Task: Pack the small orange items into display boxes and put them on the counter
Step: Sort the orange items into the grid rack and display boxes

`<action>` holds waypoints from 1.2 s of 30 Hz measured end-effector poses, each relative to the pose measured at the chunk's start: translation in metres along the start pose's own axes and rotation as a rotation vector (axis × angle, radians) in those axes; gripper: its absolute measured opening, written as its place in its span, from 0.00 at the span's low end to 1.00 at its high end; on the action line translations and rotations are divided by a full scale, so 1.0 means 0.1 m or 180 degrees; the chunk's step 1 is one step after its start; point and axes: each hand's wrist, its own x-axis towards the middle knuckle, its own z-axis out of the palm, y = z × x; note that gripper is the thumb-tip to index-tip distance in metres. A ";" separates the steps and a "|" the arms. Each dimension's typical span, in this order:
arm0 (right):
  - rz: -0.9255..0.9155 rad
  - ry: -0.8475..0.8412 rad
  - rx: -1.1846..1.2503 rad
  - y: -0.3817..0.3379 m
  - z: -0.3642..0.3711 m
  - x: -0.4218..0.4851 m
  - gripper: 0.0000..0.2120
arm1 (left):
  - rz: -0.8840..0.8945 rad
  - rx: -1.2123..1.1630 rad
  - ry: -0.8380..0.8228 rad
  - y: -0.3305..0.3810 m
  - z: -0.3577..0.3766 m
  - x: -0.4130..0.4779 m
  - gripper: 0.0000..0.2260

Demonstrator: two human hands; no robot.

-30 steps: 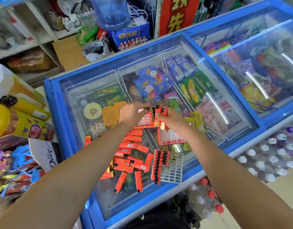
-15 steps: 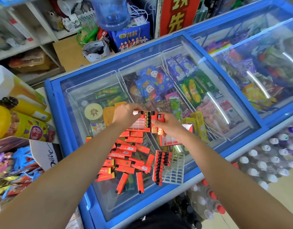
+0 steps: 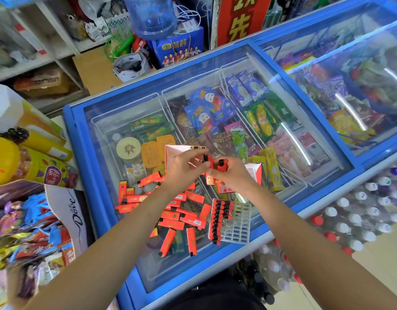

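At the far left we see a Dove carton (image 3: 69, 212) among bright snack packs, just beside the blue frame of the glass-topped freezer (image 3: 86, 142). On the near left part of the glass lies a heap of loose orange items (image 3: 177, 217), overlapping at all angles, with two lying apart at the near edge.

Above the heap, our left hand (image 3: 181, 170) has its fingers curled, and its thumb and forefinger pinch an orange item (image 3: 207, 163) with a black cap. A white display box (image 3: 178, 151) stands just behind this hand. We cannot tell whether the hand holds it.

Close to the right, our right hand (image 3: 234, 176) pinches a second orange item (image 3: 222, 165), almost touching the first. A second box (image 3: 254, 173), red and white, shows from under this hand.

Nearer to us, a white grid tray (image 3: 238, 222) rests on the glass, its left columns filled with black-capped orange items and the rest of its cells bare. To the right, beyond the freezer's edge, stand capped bottles (image 3: 360, 217).
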 end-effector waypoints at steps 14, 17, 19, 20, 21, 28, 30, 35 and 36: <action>0.0239 0.0155 0.0800 0.16 -0.09 -0.34 0.10 | -0.0969 -0.0604 0.0379 -0.17 -0.15 -0.45 0.07; 0.0188 0.0348 0.0675 0.31 -0.18 -0.43 0.09 | -0.1103 -0.0717 0.0428 -0.14 -0.11 -0.58 0.08; 0.0093 0.0536 0.0546 0.40 -0.24 -0.50 0.08 | -0.1125 -0.0756 0.0450 -0.08 -0.07 -0.69 0.08; 0.0044 0.0657 0.0469 0.44 -0.26 -0.55 0.06 | -0.1128 -0.0792 0.0450 -0.05 -0.04 -0.75 0.08; -0.0015 0.0818 0.0316 0.49 -0.28 -0.60 0.04 | -0.1134 -0.0849 0.0443 -0.01 -0.02 -0.82 0.08; -0.0103 0.1140 -0.0175 0.78 -0.32 -1.06 0.08 | -0.1203 -0.1139 0.0324 0.13 0.20 -1.25 0.10; -0.0089 0.1039 -0.0403 0.82 -0.25 -1.17 0.12 | -0.1231 -0.1094 0.0318 0.12 0.25 -1.34 0.10; 0.0020 0.0987 -0.0312 0.96 -0.08 -1.26 0.08 | -0.1234 -0.0945 0.0313 0.09 0.30 -1.48 0.08; -0.0002 0.0988 -0.0346 0.97 -0.04 -1.26 0.08 | -0.1222 -0.0905 0.0303 0.08 0.30 -1.50 0.08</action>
